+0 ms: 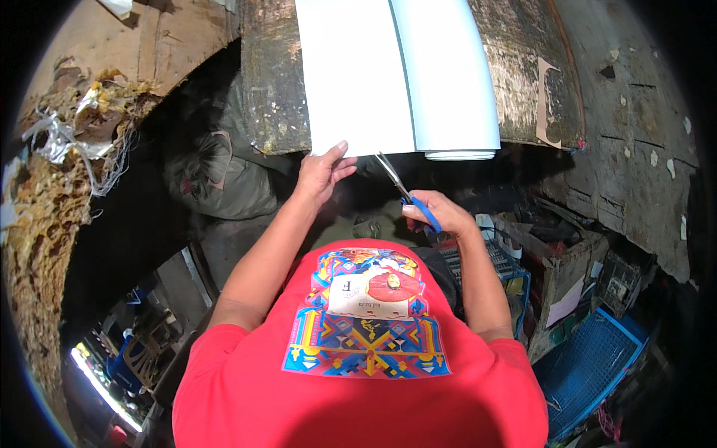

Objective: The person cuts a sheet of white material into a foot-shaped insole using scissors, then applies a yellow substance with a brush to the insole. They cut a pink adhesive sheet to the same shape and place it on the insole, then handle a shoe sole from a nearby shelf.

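A white sheet [358, 82] unrolls from a thick pale roll [452, 82] over a worn wooden table [272, 82]. My left hand [323, 173] pinches the sheet's near left corner, thumb on top and fingers below. In my right hand [442, 213] is a pair of scissors [393, 175] with blue handles. Their blades point up and left, the tips at the sheet's near edge, left of the roll. Whether the blades bite into the sheet is too small to tell.
A curved tan scrap [547, 104] lies on the table's right part. Left of the table rests a stuffed grey bag [220, 179]. Ragged yellow foam [37, 246] lines the far left. A blue mesh crate [590, 366] and a wooden box [564, 276] stand low at right.
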Available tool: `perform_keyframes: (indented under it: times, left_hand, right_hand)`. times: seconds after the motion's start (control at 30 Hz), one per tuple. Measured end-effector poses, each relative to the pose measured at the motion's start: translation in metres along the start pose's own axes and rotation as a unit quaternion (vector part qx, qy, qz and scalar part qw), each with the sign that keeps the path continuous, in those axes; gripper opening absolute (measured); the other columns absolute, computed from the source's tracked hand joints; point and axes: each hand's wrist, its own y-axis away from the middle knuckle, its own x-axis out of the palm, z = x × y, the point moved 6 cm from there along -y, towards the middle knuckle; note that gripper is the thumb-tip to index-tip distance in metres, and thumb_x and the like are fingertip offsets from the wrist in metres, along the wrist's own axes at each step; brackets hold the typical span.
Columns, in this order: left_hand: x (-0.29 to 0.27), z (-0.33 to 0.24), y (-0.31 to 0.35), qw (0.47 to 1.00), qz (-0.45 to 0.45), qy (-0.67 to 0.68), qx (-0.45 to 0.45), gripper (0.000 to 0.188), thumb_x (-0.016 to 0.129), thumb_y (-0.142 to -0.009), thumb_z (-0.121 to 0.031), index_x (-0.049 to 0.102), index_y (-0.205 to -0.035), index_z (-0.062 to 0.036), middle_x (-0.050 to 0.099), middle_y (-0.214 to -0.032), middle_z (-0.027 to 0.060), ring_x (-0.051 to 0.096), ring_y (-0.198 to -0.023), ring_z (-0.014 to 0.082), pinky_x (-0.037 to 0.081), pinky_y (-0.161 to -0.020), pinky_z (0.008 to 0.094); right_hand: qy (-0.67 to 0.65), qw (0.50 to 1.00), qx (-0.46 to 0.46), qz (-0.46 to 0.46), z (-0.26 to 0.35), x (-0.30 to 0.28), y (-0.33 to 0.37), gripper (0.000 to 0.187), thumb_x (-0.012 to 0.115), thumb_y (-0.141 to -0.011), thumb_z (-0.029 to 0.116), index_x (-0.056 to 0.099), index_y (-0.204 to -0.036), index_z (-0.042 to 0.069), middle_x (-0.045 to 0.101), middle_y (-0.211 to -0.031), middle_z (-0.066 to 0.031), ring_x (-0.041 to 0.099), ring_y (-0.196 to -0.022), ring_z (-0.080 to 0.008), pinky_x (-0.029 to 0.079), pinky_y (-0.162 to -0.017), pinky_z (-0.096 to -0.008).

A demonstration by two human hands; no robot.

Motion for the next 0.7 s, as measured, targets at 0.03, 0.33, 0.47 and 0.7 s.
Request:
perform_keyframes:
  times: [0.03,0.33,0.47,0.7]
  left_hand:
    - [0.002,-0.001,0.0,1.0,0.02,0.009,-0.001,0.041,0.078,-0.092,-0.018,0.061,-0.125,-0.0004,0.067,-0.111,0.0099,0.07,-0.095,0.0255,0.063,-0.076,0.0357]
    - [-0.007,0.001,0.0,0.999,-0.027,-0.026,-0.01,0.038,0.075,-0.094,-0.017,0.06,-0.125,0.0011,0.068,-0.11,0.0105,0.072,-0.092,0.0253,0.064,-0.074,0.0365]
    - [-0.008,0.005,-0.004,0.999,-0.023,-0.023,-0.009,0.039,0.075,-0.095,-0.017,0.059,-0.125,0.0004,0.067,-0.109,0.0095,0.072,-0.092,0.025,0.065,-0.074,0.0361]
    - [-0.02,0.025,-0.015,0.998,-0.024,-0.014,-0.048,0.042,0.072,-0.098,-0.026,0.056,-0.13,-0.0017,0.066,-0.118,0.0133,0.07,-0.098,0.0258,0.064,-0.077,0.0369]
  right_hand:
    - [-0.012,1.0,0.01,0.002,0.013,0.001,0.001,0.045,0.071,-0.095,0.05,0.066,-0.092,0.006,0.067,-0.078,-0.0043,0.066,-0.071,-0.0134,0.053,-0.061,-0.0303]
    - [-0.067,0.926,-0.165,-0.333,0.072,-0.079,-0.093,0.041,0.074,-0.095,0.027,0.058,-0.125,0.004,0.068,-0.115,-0.0116,0.064,-0.1,-0.0194,0.056,-0.084,-0.0352]
    - [-0.163,0.892,-0.236,-0.349,0.056,-0.139,-0.042,0.035,0.067,-0.102,0.03,0.062,-0.122,0.003,0.067,-0.122,-0.0139,0.064,-0.111,-0.0228,0.059,-0.085,-0.0358]
    - [-0.206,0.869,-0.305,-0.331,0.091,-0.185,0.022,0.051,0.063,-0.102,0.046,0.059,-0.119,-0.002,0.065,-0.122,-0.0225,0.065,-0.12,-0.0325,0.063,-0.083,-0.0391]
